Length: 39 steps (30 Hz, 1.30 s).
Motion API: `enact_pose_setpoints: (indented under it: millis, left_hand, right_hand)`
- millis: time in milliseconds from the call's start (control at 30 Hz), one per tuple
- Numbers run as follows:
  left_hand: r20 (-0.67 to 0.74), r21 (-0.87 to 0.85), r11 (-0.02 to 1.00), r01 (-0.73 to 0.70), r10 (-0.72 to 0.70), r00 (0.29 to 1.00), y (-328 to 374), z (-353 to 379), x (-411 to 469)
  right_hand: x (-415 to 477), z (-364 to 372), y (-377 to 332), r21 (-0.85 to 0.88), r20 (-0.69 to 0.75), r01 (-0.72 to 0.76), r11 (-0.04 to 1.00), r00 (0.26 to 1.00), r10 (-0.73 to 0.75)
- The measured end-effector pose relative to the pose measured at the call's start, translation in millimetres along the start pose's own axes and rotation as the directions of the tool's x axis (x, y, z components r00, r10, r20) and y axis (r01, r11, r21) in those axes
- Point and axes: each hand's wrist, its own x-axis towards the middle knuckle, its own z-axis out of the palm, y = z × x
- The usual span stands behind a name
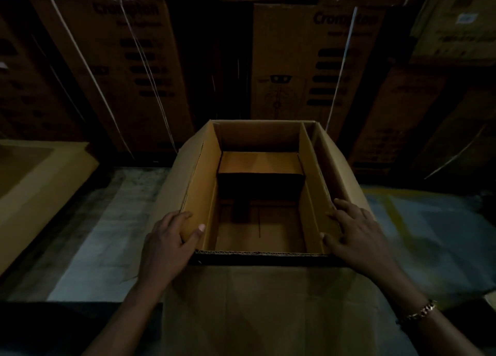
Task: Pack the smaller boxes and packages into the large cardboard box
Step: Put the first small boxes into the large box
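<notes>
Overall, lighting is poor; findings are limited to what shows. Stacked cartons (308, 60) form the back wall, with the concrete floor (112, 221) in front of them.

The large cardboard box (204, 184) stands open on that floor, directly before the person, with its flaps folded outward. Judged stiff along the corrugated walls but weak at the flap folds. It should be light now and grow heavy once filled, so it is best steadied at the wall rims near the corners and lifted from beneath, not by the flaps.

One smaller box (260, 162) sits inside against the far wall. The rest of the bottom is bare, so packing appears barely begun. It looks rigid and light, and is best gripped across opposite faces. It lies well apart from both hands.

The left hand (169, 240) grips the left rim near the front corner, thumb hooked onto the inner face, fingers (185, 215) over the fold. The right hand (357, 229) lies spread and fairly flat on the right flap, pressing and clasping nothing. A bracelet (418, 312) is on the right wrist.
</notes>
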Motion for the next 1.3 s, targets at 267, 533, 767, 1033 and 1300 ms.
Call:
enact_pose_setpoints:
  millis: [267,533,767,1033,1300]
  left_hand:
    - [0.012,-0.019,0.995,-0.099,0.099,0.995,5,-2,17]
    - [0.089,0.028,0.992,-0.124,0.121,0.989,2,3,43]
    - [0.224,0.081,0.988,-0.132,0.111,0.968,4,6,71]
    - [0.276,0.049,0.993,-0.103,0.086,0.957,31,13,133]
    - [0.211,0.110,0.985,-0.132,0.106,0.972,29,32,164]
  right_hand:
    - [10,-11,-6,0.012,0.017,-0.002,1.000,1.000,0.001]
    - [33,-11,-7,-0.053,0.036,0.039,0.998,0.999,-0.037]
    - [71,-6,-16,-0.143,0.053,0.073,0.987,0.996,-0.066]
    - [173,26,-65,-0.307,0.185,0.236,0.922,0.965,-0.186]
    - [268,86,-76,-0.461,0.424,0.186,0.867,0.905,0.031]
